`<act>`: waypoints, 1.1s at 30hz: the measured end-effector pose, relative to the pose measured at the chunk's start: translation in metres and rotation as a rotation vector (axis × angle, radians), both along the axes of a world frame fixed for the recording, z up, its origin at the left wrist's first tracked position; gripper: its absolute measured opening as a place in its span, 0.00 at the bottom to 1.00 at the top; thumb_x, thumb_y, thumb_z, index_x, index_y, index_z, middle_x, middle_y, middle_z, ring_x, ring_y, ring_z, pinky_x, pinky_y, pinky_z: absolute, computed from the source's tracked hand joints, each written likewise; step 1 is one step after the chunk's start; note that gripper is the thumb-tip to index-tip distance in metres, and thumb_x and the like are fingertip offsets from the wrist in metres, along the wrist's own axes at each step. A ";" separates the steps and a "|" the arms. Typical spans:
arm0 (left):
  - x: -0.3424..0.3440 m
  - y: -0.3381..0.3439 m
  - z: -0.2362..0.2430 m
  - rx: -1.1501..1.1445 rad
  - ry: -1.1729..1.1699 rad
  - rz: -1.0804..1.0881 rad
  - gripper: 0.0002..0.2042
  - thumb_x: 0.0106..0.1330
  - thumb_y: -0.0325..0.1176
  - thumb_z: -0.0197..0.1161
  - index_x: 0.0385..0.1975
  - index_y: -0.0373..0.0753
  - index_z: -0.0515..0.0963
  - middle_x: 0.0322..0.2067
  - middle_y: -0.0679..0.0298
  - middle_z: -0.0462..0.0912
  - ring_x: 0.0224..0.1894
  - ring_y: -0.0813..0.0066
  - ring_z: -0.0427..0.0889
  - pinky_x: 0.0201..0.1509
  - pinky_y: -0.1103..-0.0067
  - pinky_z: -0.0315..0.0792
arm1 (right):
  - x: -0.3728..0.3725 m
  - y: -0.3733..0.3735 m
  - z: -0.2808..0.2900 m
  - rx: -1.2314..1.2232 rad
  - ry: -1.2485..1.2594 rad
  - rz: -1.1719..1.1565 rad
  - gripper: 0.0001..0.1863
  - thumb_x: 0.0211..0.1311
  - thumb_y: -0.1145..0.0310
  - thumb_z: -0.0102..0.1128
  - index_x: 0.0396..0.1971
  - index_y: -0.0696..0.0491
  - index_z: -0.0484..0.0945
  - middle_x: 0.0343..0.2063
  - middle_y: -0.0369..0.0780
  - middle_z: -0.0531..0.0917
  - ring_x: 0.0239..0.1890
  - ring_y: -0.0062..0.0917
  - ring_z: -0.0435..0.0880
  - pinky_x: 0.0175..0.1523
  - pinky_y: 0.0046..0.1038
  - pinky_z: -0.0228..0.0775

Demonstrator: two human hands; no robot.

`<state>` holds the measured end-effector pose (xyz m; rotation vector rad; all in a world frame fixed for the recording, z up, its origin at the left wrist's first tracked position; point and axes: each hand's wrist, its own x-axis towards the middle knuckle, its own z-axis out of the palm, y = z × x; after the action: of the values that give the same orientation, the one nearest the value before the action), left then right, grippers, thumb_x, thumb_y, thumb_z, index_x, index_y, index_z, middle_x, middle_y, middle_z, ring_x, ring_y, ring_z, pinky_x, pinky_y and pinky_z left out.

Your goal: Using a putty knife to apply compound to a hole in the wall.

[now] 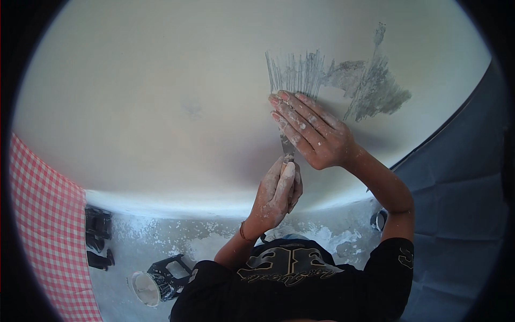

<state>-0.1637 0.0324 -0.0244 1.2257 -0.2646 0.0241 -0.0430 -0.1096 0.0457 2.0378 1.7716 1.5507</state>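
Note:
My left hand (278,192), dusted white, is wrapped around the handle of a scraper (286,146) whose narrow metal blade points up against the white wall (161,96). Above it, my right hand (311,131) lies flat with its fingers pressed on the blade, holding it to the wall. The fingertips reach the lower edge of a grey scraped patch (298,72) streaked with vertical lines. A second, rougher grey patch (375,88) spreads to the right of it.
The floor (214,239) below is strewn with white dust and flakes. A white bucket (146,288) with black pieces stands at the lower left, dark objects (97,231) beside a red-and-white checked cloth (45,225). A small can (379,220) and a blue surface (456,204) lie to the right.

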 end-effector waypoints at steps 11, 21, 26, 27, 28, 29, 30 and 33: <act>0.021 -0.002 -0.013 0.299 -0.012 0.266 0.18 0.82 0.39 0.48 0.30 0.33 0.70 0.18 0.69 0.67 0.20 0.82 0.63 0.25 0.77 0.61 | 0.011 0.004 -0.002 -0.021 -0.036 0.034 0.19 0.62 0.69 0.57 0.50 0.61 0.84 0.57 0.50 0.83 0.65 0.41 0.79 0.72 0.43 0.70; 0.029 0.017 0.001 0.337 -0.086 0.257 0.16 0.81 0.38 0.48 0.32 0.33 0.71 0.17 0.67 0.67 0.20 0.80 0.64 0.25 0.76 0.62 | 0.014 0.016 0.006 0.039 -0.050 0.024 0.20 0.65 0.68 0.53 0.51 0.61 0.84 0.57 0.49 0.83 0.66 0.40 0.78 0.73 0.44 0.68; 0.036 0.023 0.016 0.320 -0.078 0.253 0.17 0.81 0.39 0.50 0.31 0.33 0.72 0.18 0.67 0.68 0.21 0.81 0.64 0.26 0.77 0.63 | 0.016 0.021 0.021 0.068 -0.049 0.023 0.20 0.66 0.69 0.53 0.52 0.60 0.83 0.59 0.47 0.83 0.67 0.38 0.77 0.74 0.42 0.68; 0.035 0.023 0.016 0.340 -0.090 0.276 0.17 0.81 0.39 0.50 0.31 0.33 0.72 0.18 0.68 0.68 0.21 0.81 0.64 0.26 0.77 0.63 | 0.016 0.020 0.021 0.067 -0.026 0.043 0.20 0.66 0.69 0.53 0.53 0.59 0.83 0.59 0.46 0.83 0.67 0.37 0.78 0.74 0.41 0.68; 0.034 0.022 0.015 0.339 -0.086 0.281 0.17 0.81 0.39 0.50 0.31 0.33 0.72 0.18 0.68 0.68 0.21 0.81 0.64 0.26 0.77 0.63 | 0.019 0.019 0.023 0.065 -0.022 0.048 0.20 0.66 0.69 0.53 0.53 0.59 0.83 0.59 0.46 0.83 0.67 0.37 0.78 0.74 0.41 0.68; 0.034 0.022 0.013 0.336 -0.099 0.292 0.17 0.81 0.39 0.50 0.31 0.34 0.72 0.18 0.68 0.67 0.21 0.82 0.64 0.26 0.78 0.62 | 0.022 0.019 0.024 0.062 -0.068 0.051 0.19 0.65 0.69 0.53 0.53 0.59 0.83 0.59 0.45 0.83 0.67 0.37 0.78 0.74 0.41 0.68; 0.033 0.021 0.012 0.334 -0.113 0.298 0.17 0.81 0.39 0.50 0.31 0.34 0.72 0.18 0.69 0.67 0.21 0.83 0.64 0.25 0.78 0.62 | 0.023 0.016 0.025 0.059 -0.114 0.051 0.19 0.65 0.69 0.54 0.53 0.59 0.83 0.59 0.45 0.83 0.67 0.37 0.78 0.74 0.40 0.68; 0.018 0.023 0.024 0.294 -0.064 0.254 0.17 0.81 0.39 0.50 0.31 0.33 0.71 0.18 0.70 0.67 0.21 0.85 0.63 0.25 0.80 0.61 | 0.014 0.009 0.021 0.029 -0.041 0.102 0.18 0.63 0.70 0.57 0.51 0.59 0.84 0.58 0.45 0.83 0.66 0.37 0.79 0.73 0.40 0.69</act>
<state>-0.1455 0.0556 -0.0004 1.5473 -0.1702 0.2524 -0.0293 -0.1007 0.0669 1.9409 1.8773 1.6415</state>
